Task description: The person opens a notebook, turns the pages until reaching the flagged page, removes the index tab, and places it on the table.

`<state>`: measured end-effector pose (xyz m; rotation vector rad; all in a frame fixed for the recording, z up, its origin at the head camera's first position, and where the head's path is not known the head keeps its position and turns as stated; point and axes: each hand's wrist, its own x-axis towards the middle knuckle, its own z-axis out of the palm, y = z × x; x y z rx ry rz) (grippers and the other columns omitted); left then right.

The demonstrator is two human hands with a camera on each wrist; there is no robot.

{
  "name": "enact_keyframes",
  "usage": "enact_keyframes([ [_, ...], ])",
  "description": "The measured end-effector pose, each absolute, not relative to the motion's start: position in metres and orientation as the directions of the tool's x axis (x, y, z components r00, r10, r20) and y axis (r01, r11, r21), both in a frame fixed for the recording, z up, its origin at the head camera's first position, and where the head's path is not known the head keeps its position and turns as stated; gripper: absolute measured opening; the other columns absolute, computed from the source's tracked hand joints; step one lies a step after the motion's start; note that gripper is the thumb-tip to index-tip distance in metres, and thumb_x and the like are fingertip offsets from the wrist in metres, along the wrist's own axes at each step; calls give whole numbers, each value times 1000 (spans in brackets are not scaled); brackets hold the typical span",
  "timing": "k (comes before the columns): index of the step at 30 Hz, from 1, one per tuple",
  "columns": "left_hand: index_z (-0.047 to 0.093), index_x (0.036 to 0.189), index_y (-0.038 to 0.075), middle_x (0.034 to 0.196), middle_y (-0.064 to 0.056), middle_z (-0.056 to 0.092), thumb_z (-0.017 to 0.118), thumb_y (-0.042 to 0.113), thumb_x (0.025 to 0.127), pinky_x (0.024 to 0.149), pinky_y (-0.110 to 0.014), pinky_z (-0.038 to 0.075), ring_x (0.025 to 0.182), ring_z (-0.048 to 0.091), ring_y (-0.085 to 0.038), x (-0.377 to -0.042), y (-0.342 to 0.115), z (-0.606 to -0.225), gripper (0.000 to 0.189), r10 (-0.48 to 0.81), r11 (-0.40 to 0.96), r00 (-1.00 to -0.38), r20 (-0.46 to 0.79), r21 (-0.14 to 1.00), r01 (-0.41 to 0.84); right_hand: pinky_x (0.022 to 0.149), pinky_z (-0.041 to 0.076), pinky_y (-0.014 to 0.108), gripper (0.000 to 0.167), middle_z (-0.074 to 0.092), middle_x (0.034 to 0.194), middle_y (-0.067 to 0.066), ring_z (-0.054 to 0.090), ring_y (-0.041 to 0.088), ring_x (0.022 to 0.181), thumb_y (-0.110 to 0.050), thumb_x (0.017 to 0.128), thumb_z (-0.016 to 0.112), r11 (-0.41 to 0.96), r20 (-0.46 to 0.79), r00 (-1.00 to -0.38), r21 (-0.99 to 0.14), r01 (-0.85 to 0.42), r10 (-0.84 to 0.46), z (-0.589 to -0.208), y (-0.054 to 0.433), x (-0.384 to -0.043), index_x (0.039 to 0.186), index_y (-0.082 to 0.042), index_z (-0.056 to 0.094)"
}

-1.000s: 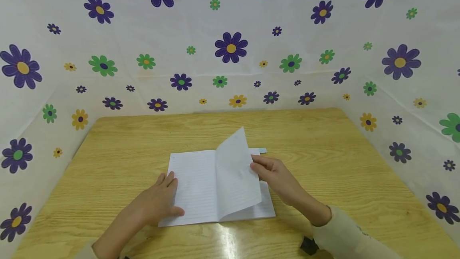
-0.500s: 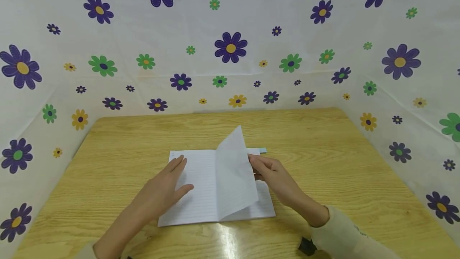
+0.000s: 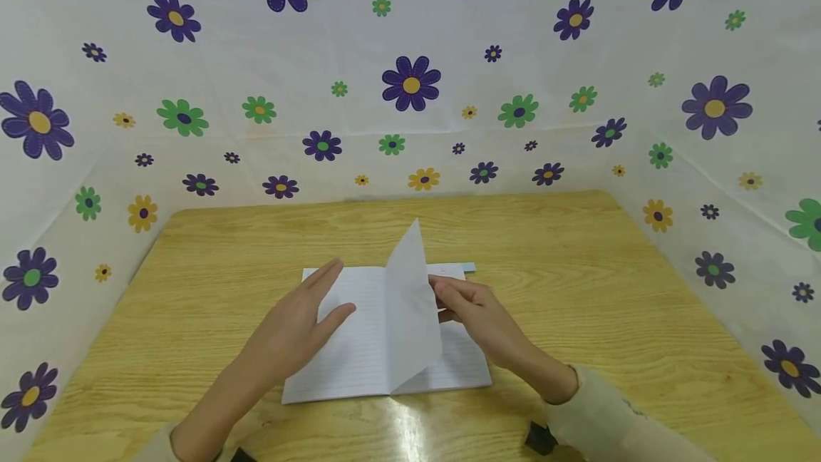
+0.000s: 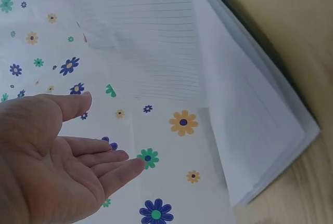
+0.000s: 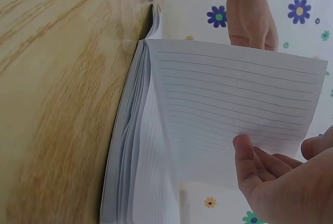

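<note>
One notebook (image 3: 359, 358): spread flat near the middle of the tabletop (image 3: 224, 255), its fold running away from the person, which seems to leave one side to each hand.
Lifted leaf (image 3: 410, 319): rises from that fold between the two lower halves, outer edge free, far corner highest; it probably stands only because it is propped from the right.
Right hand (image 3: 477, 316): fingers loosely bent, tips against the leaf's right-hand face; the thumb is close by the outer edge, though whether it touches cannot be told. Bearing on one side looks like support rather than a pinch.
Left hand (image 3: 291, 326): fingers straight, thumb spread wide, holding nothing; it hangs above the left page, apart from the leaf, perhaps to keep out of its way.
Pale blue tab (image 3: 470, 267): pokes out beyond the far edge on the right, likely a marker.
Flowered cloth (image 3: 545, 27): hung behind and along both sides, presumably as a screen.
</note>
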<state>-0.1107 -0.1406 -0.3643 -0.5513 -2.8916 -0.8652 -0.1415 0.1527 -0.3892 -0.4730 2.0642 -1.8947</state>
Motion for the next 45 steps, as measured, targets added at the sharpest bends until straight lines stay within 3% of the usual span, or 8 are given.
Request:
enact_keyframes([
  [14,33,160,-1,166,-15,31,57,41,107,119,-56,31,152,31,-34,-111,-130,-352,72,334,724,-929,156,588,359,92,58,39,45,60,142,23,66,30,117,-23,112,49,41,42,-876,-997,-71,-480,-388,141,-140,145,7,54],
  [22,32,160,0,166,-15,30,51,53,106,119,-57,30,152,30,-35,-114,-122,-350,78,349,681,-929,120,649,339,93,58,40,44,56,145,27,57,50,124,-21,112,48,-1,63,-845,-997,-73,-531,-389,132,-141,144,8,54],
  [29,28,163,4,168,-13,25,49,55,106,111,-53,43,135,54,-41,-115,-116,-348,80,383,598,-921,72,741,307,93,58,38,44,58,145,22,65,34,121,-22,112,49,45,57,-824,-994,-99,-564,-390,126,-140,146,5,54],
  [37,24,163,1,170,-13,18,51,48,108,108,-43,48,142,47,-33,-112,-113,-348,77,418,533,-903,96,779,330,94,58,38,42,62,143,12,64,32,123,-23,112,48,79,58,-797,-988,-132,-601,-392,118,-137,146,0,57],
  [45,24,162,-3,170,-18,16,57,37,107,103,-41,51,136,54,-33,-110,-115,-346,75,421,562,-900,116,745,359,99,54,41,38,67,137,5,68,35,114,-26,111,49,191,28,-791,-964,-182,-611,-393,115,-135,145,-13,61],
])
